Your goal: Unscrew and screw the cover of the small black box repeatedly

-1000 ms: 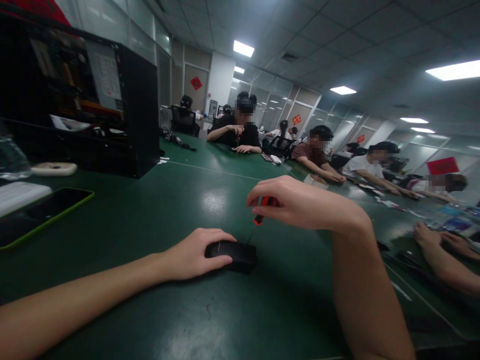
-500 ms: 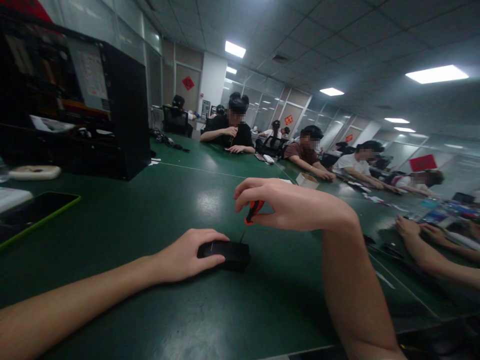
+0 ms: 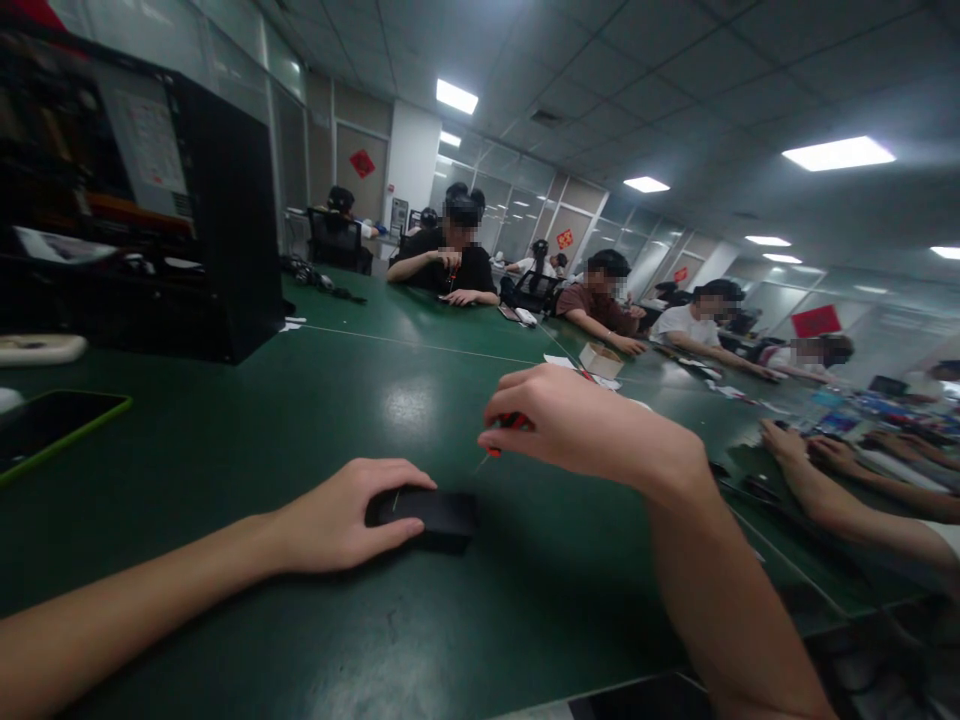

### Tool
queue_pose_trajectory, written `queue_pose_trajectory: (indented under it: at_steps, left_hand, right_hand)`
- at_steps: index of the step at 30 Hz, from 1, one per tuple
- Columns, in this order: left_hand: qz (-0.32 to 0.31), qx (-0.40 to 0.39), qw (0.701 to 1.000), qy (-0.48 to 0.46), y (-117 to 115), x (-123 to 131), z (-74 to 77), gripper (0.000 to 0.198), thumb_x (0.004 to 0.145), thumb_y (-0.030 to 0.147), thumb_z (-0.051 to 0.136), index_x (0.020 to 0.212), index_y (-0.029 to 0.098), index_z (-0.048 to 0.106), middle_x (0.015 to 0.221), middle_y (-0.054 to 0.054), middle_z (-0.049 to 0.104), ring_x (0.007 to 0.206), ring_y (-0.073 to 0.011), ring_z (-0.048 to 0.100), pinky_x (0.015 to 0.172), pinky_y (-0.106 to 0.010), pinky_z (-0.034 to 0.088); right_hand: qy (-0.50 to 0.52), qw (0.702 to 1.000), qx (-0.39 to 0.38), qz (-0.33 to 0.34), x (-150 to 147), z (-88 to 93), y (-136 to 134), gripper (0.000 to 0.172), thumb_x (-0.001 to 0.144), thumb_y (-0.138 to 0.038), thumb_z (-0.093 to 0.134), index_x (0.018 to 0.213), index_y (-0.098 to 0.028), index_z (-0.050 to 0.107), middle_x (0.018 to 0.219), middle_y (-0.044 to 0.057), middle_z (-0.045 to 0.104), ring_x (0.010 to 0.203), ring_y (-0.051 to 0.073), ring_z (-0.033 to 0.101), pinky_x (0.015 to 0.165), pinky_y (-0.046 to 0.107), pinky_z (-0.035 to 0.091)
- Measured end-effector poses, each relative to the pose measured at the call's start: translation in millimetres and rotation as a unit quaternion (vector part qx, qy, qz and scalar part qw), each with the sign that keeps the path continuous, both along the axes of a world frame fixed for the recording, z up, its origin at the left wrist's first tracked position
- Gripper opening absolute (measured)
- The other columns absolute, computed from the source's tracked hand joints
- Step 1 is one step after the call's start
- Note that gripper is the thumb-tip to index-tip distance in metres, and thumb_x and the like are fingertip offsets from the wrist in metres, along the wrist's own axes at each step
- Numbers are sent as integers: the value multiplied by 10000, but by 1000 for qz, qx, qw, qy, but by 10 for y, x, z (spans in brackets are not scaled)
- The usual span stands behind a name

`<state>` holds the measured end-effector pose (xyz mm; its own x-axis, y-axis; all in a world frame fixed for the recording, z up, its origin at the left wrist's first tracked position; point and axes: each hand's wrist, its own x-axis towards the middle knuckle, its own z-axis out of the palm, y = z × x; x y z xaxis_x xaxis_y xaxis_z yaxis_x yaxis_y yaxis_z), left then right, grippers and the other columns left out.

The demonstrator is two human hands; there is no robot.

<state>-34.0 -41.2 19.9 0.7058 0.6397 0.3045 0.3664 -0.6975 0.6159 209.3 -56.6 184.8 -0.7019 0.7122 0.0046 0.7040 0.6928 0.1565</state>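
Observation:
A small black box-shaped device [image 3: 450, 518] lies on the green table [image 3: 300, 640]. My left hand [image 3: 360, 515] grips its left end, thumb on the near side and fingers over the far side. Above and to the right of the device, my right hand [image 3: 555, 420] is closed around a screwdriver [image 3: 517, 422] with a red and black handle. Its thin shaft points down and left, and the tip is apart from the device. Most of the handle is hidden by my fingers.
An open black computer case [image 3: 232, 220] stands at the left, with a green-edged phone [image 3: 60, 430] in front. A small cardboard box [image 3: 601, 362] and papers lie beyond my right hand. Several people sit around the table; a co-worker's arm [image 3: 832, 500] reaches in at right.
The screwdriver tip has lifted off the device, and my right hand has tilted it over. My left hand still holds the device. The whole view has shifted slightly.

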Motion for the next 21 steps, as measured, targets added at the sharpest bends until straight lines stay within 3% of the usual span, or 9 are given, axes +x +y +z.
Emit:
queue_pose_trajectory:
  at_steps: [3,5,11,15,21]
  left_hand:
    - [-10,25,1000,9,-33,14,44,351,902,312,660,1245,235,646,1193,-46,703,1045,-220,670,917,-312,500]
    - [-2,42,999,11,-51,88,40,412,885,362,691,1274,239,638,1225,-53,698,1074,-237,668,946,-332,498]
    - [35,58,997,23,-73,331,-60,371,900,444,677,1209,239,702,1153,-51,752,1019,-251,706,889,-343,521]
    - [55,60,996,24,-67,348,-107,372,885,457,692,1184,239,721,1148,-45,768,1013,-261,721,888,-361,522]
    - [71,80,994,33,-68,354,-153,363,879,468,695,1166,249,736,1145,-43,778,993,-279,734,876,-390,520]
  right_hand:
    - [-58,996,53,-35,115,-150,-69,349,1006,-409,544,840,-178,748,821,63,708,745,160,630,625,289,312]
    - [-66,993,95,-16,231,-269,-77,419,1026,-426,493,794,-168,729,779,59,692,684,144,599,592,303,263]
    - [57,975,211,49,663,-637,128,515,1030,-349,427,573,-168,583,558,23,536,526,109,425,558,318,220]
    - [164,969,180,45,858,-842,302,489,997,-280,457,521,-176,502,517,0,463,487,99,358,535,304,220]
    - [199,970,131,48,903,-1045,413,487,1008,-278,419,535,-178,485,507,-11,449,486,94,381,540,277,265]
